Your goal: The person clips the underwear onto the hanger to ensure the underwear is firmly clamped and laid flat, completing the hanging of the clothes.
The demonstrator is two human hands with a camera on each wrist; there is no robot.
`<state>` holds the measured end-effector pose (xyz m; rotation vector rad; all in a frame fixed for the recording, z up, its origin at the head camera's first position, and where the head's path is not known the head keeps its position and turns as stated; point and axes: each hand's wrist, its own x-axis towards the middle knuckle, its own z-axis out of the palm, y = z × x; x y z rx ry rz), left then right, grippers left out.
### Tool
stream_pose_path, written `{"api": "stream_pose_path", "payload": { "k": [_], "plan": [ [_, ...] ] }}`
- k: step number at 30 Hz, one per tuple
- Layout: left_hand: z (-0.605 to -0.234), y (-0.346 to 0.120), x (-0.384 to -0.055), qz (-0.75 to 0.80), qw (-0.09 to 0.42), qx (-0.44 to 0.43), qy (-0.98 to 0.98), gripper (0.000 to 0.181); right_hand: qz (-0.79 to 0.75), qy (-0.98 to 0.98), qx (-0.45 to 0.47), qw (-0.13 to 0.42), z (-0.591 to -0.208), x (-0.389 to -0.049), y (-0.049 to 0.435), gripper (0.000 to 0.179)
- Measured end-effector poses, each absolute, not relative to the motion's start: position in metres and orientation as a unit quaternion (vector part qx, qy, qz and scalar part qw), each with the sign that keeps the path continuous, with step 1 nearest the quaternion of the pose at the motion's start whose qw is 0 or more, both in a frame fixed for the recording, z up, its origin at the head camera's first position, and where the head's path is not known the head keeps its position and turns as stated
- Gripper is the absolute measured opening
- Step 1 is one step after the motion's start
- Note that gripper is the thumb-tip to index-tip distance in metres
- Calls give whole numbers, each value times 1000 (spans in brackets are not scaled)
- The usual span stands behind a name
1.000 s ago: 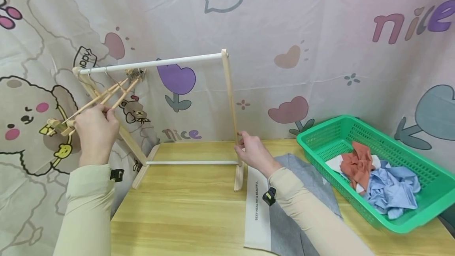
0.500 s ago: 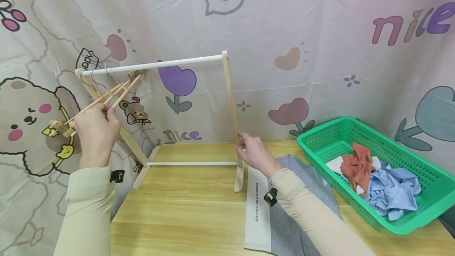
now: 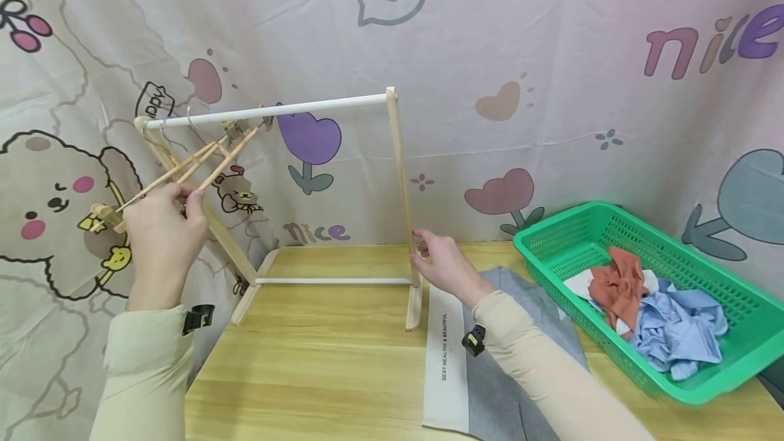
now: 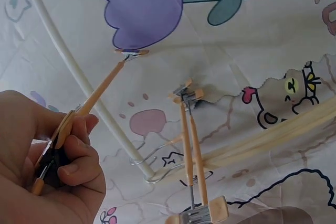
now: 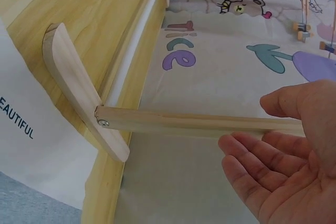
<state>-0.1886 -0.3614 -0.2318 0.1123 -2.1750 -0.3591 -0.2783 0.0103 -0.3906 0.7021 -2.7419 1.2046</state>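
Pinching clip hanger (image 4: 102,87), L hand (image 3: 167,230) had closed grip; R hand (image 3: 452,264) w/ looser grip ringed rack post (image 3: 401,169), prob. steadying it.

The left hand (image 3: 167,243) is drawing one clip hanger (image 4: 104,85) away from the other hangers (image 4: 186,150): its far clip (image 3: 267,122), earlier bunched with theirs, is now standing apart to the right. A hook (image 3: 189,114) is showing higher above the white rail (image 3: 331,105). The left cuff (image 3: 147,325) is sinking a little toward the person.
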Motion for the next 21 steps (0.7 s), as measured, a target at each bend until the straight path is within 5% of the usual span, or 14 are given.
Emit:
{"api": "stream_pose_path", "payload": {
  "k": [21],
  "plan": [
    [-271, -348, -145, -145, 415, -38, -897, 10, 335, -905, 256, 58, -406, -271, 43, 53]
  ]
}}
